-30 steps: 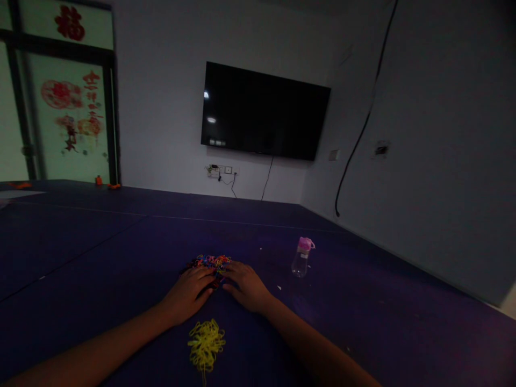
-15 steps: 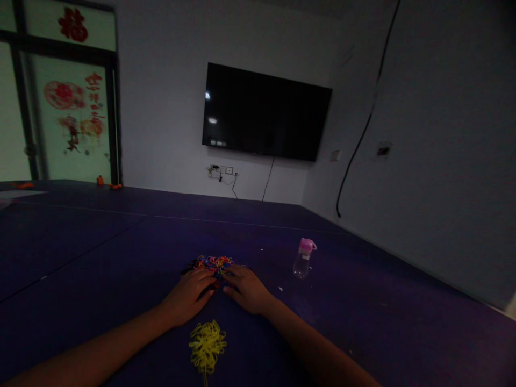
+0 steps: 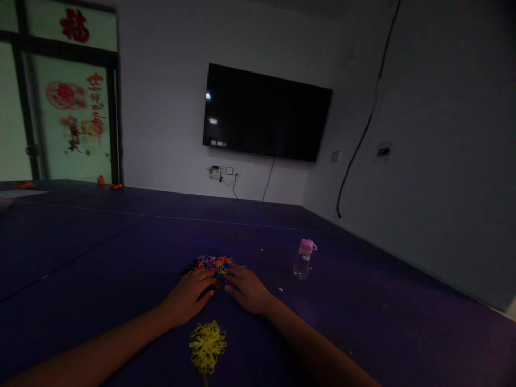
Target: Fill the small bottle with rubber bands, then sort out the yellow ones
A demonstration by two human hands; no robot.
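A heap of small multicoloured rubber bands (image 3: 215, 262) lies on the dark purple table. My left hand (image 3: 191, 295) rests at the heap's left near side, its fingers stretched out and the thumb apart. On the right near side lies my right hand (image 3: 250, 290), fingers likewise extended over the bands. Both hands touch the heap, and their fingers partly cover it. Closer to me, between my forearms, sits a separate loose pile of yellow rubber bands (image 3: 207, 346), which neither hand touches.
A clear bottle with a pink lid (image 3: 307, 246) stands right of the heap. Small white scraps (image 3: 280, 289) lie nearby on the purple tabletop (image 3: 121, 247). Orange items (image 3: 115, 186) sit at the far left edge. A television (image 3: 266, 113) hangs on the wall beyond.
My right hand has shifted very slightly; otherwise both hands and the piles look the same.
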